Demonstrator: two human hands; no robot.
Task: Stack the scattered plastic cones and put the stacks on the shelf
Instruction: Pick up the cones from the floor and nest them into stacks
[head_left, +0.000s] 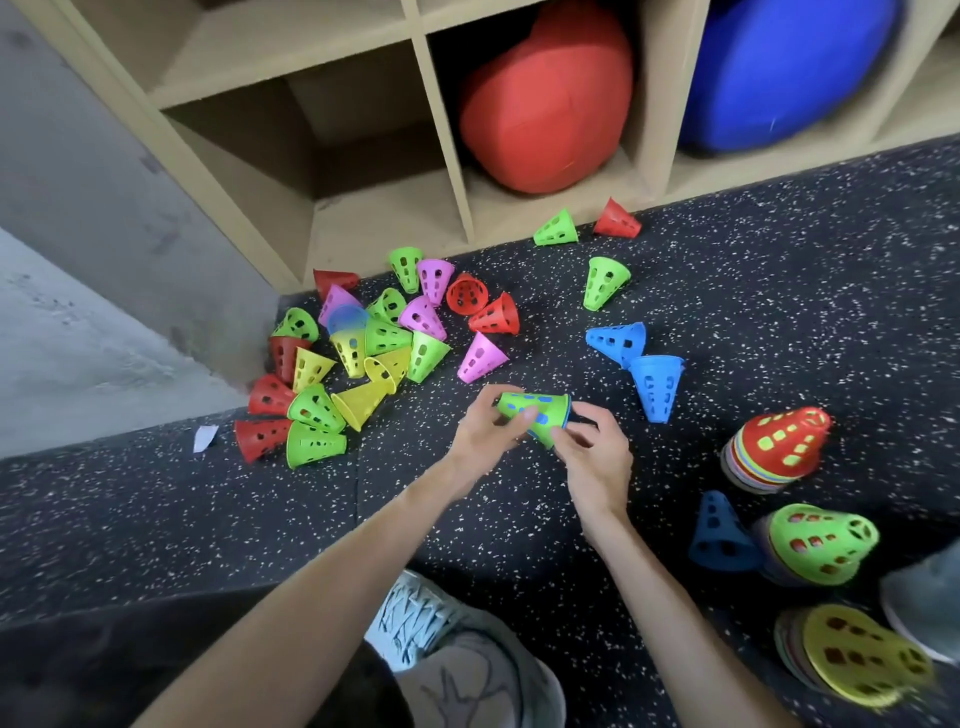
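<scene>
Both hands' grip (537, 434) around green cone (532, 410)

Both hands hold one green cone (535, 415) sideways above the speckled floor (779, 291): left hand (485, 431) at its narrow end, right hand (592, 457) at its wide rim, blue showing through its holes. Loose cones (363, 353) lie heaped near the shelf (441, 130) corner; three stacks (779, 449) stand at the right edge

Head-worn view, facing steeply down (wide-angle), near floor (727, 291), shelf (395, 218) ahead
</scene>
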